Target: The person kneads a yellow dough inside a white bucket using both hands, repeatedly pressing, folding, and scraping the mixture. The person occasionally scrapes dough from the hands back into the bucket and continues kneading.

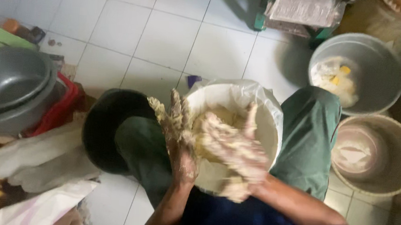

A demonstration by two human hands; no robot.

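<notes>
A white bucket (269,119) lined with a clear plastic bag stands between my knees, holding pale yellow dough (219,116). My left hand (176,134) hovers over the bucket's left rim, fingers spread and caked in sticky dough. My right hand (235,148) lies across the bucket's middle, also coated, fingers apart and blurred, touching or just above the left hand's fingers. A lump of dough clings near my right wrist. My green trouser legs (309,134) flank the bucket.
A grey bowl (377,68) with pale dough scraps sits at upper right, a beige bucket (395,154) below it. A dark round basin (101,124) lies left of my knee. Stacked grey basins (9,85) over a red one, white cloths (37,157), white tiled floor (168,35).
</notes>
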